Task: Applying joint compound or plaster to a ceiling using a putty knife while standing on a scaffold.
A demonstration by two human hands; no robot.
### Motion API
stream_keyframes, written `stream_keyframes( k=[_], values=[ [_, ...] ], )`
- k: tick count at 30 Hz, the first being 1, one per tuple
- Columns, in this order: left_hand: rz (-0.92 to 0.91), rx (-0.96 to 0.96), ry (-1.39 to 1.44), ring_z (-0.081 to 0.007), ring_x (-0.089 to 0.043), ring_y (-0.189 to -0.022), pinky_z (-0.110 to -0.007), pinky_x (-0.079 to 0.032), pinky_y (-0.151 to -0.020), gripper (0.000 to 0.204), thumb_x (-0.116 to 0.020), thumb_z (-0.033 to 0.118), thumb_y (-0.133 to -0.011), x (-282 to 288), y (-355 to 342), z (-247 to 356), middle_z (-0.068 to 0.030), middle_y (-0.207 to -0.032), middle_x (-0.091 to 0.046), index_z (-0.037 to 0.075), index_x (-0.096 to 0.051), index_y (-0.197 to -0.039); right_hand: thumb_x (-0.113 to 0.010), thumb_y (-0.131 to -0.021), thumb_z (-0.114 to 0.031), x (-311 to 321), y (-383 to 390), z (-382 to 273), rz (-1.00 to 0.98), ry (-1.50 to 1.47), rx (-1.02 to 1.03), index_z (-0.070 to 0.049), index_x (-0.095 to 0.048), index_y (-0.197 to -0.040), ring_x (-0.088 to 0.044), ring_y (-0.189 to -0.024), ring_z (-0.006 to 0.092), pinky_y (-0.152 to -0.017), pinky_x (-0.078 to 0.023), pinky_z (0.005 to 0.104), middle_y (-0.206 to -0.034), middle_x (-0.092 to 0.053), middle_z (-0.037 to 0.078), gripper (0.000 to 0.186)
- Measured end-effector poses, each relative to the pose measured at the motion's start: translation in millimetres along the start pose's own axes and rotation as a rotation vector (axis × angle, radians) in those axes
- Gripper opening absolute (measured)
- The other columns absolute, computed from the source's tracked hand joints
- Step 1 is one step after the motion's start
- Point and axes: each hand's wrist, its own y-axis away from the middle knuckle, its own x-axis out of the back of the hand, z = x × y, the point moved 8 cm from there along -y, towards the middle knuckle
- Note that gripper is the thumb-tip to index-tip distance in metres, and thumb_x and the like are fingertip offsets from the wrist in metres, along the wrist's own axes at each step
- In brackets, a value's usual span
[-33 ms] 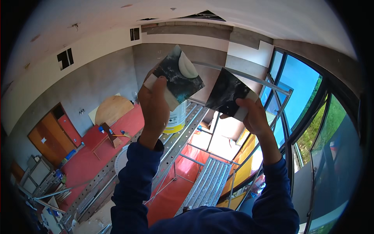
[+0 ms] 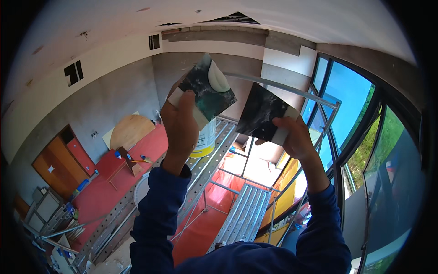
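Observation:
My left hand (image 2: pixel 180 130) is closed on a putty knife (image 2: pixel 202 93), a broad dark metal blade with a pale edge strip and a lump of white paste (image 2: pixel 218 77) near its tip. My right hand (image 2: pixel 296 137) grips a second putty knife (image 2: pixel 260 112), also dark with a light strip, held to the right of the first. A white bucket with a yellow band (image 2: pixel 204 144) sits on the scaffold behind my left hand, partly hidden by it.
I am high on metal scaffolding, with a perforated deck (image 2: pixel 214 132) and lower planks (image 2: pixel 239 210). Left below are red flooring (image 2: pixel 89 214), a desk (image 2: pixel 112 166) and a round wooden board (image 2: pixel 127 130). Windows (image 2: pixel 346 96) line the right; the ceiling is close above.
My right hand and its knife have moved slightly left and down. The room sits a little differently in view; the left hand holds almost the same position.

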Motion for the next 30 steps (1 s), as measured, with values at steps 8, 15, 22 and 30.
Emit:
stream_keyframes(
  k=[8,15,22,30],
  values=[
    [-0.546,-0.255,-0.601,-0.0187,-0.06,-0.087,-0.03,-0.046,-0.079,0.037,-0.042,0.012,-0.09,-100,22,-18,-0.0163,-0.095,-0.063,-0.002,-0.05,-0.122,-0.049,-0.081,-0.003,26,6,-12,0.064,-0.202,0.029,0.002,-0.037,-0.123,-0.061,-0.094,0.0324,-0.074,-0.056,0.0515,-0.108,-0.055,0.019,0.043],
    [-0.767,-0.005,-0.622,-0.0208,-0.057,-0.056,-0.034,-0.044,-0.055,0.037,-0.043,0.014,-0.081,-103,36,-55,-0.0115,-0.062,-0.057,0.001,-0.059,-0.112,-0.05,-0.083,-0.006,81,55,-230,0.388,0.191,0.917,0.001,-0.05,-0.116,-0.06,-0.092,0.0164,-0.078,-0.051,0.0299,-0.102,-0.06,0.01,0.034],
    [-0.683,-0.035,-0.602,-0.0211,-0.059,-0.067,-0.033,-0.046,-0.065,0.036,-0.044,0.012,-0.079,-69,5,-80,-0.0136,-0.074,-0.061,-0.002,-0.059,-0.108,-0.04,-0.083,0.0,30,134,-421,0.964,0.929,1.764,0.0,-0.043,-0.126,-0.055,-0.098,0.0221,-0.086,-0.043,0.0317,-0.112,-0.053,0.017,0.043],
    [-0.599,-0.075,-0.623,-0.0261,-0.057,-0.1,-0.033,-0.041,-0.091,0.038,-0.043,0.008,-0.076,-3,3,-82,-0.0168,-0.105,-0.06,-0.004,-0.056,-0.109,-0.042,-0.079,0.005,-25,130,-438,1.264,0.887,2.009,0.003,-0.036,-0.128,-0.043,-0.113,0.0367,-0.093,-0.038,0.043,-0.123,-0.039,0.023,0.049]
  ],
)
